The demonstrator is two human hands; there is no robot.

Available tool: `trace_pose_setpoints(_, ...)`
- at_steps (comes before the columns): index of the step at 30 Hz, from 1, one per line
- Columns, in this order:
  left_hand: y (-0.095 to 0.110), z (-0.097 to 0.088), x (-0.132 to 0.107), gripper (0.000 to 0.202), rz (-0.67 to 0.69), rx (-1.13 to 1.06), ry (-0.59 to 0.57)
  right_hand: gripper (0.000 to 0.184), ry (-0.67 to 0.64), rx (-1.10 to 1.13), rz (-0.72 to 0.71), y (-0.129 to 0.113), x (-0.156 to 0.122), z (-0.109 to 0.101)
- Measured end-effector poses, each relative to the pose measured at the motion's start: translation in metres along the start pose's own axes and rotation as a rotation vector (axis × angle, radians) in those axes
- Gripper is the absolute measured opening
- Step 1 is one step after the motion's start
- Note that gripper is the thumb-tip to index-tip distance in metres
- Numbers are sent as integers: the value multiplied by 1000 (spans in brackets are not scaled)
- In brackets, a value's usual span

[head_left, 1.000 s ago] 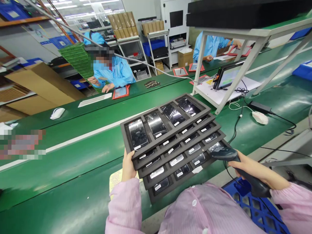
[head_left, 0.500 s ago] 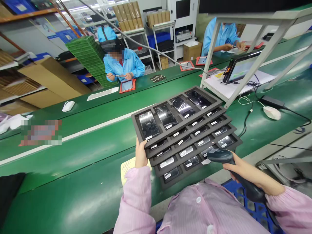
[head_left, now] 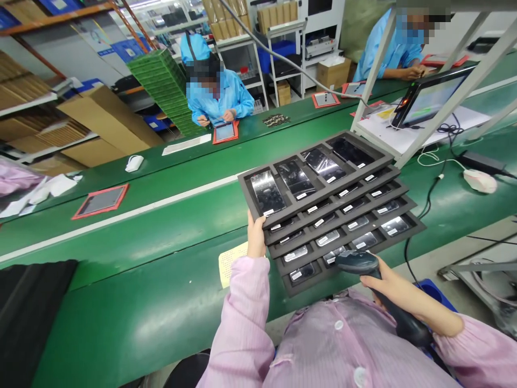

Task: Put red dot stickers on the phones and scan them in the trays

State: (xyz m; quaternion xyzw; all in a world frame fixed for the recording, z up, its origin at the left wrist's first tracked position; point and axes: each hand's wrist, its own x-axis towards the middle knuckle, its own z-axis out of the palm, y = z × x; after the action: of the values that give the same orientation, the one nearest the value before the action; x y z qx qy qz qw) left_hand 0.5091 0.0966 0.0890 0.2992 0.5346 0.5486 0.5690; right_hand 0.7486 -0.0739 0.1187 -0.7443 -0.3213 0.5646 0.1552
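Note:
A fanned stack of dark foam trays (head_left: 293,212) stands on the green bench in front of me, each tray stepped back from the one below. Glossy black phone screens (head_left: 291,178) with small white labels lie in the compartments. My left hand (head_left: 256,236) grips the near left corner of the upper tray, thumb on top. In my right hand (head_left: 390,283) is a dark barcode scanner (head_left: 359,262), fingers wrapped round its handle. The scanner's head is over the front edge of the lower trays, pointing left.
A monitor (head_left: 436,99) stands under a white metal frame (head_left: 377,59) at the right, with a white mouse (head_left: 480,180) and cables nearby. A yellow sheet (head_left: 232,264) lies left of the trays. Two people in blue work across the green bench (head_left: 141,312). Black material (head_left: 36,307) lies at left.
The view has shifted, so the bench and trays appear farther right and slightly higher. Relative to the trays, the scanner has moved left along their front edge. My left hand keeps its hold.

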Motion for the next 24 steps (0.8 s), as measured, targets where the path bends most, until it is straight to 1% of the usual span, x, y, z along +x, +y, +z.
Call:
trace_pose_setpoints(3,-1,0,1,55,-2,-3,-2,58,-41,39,-15,-4,-6,10)
trace_pose_setpoints(6,-1,0,1,56,-5,-4,-1,65,-142,57,-59,-13,-8,28)
trace_pose_setpoints(8,-1,0,1,57,0,-5,-11,67,-197,44,-92,-20,-8,41)
trace_pose_setpoints(10,-1,1,0,56,9,-5,-25,63,-224,27,-111,-28,-7,50)
trace_pose_setpoints(12,-1,1,-1,55,16,-8,-35,58,-231,-6,-81,-35,-7,56)
trace_pose_setpoints(16,-1,1,-2,54,24,-14,-50,55,-227,-53,-17,-42,-9,62)
trace_pose_setpoints(20,-2,2,-1,54,24,-6,-45,52,-224,-36,-2,-39,-10,67)
trace_pose_setpoints(22,-2,2,0,55,17,-1,-36,48,-221,13,-3,-37,-10,64)
trace_pose_setpoints(24,-1,2,0,57,2,1,-17,46,-216,88,-24,-35,-7,52)
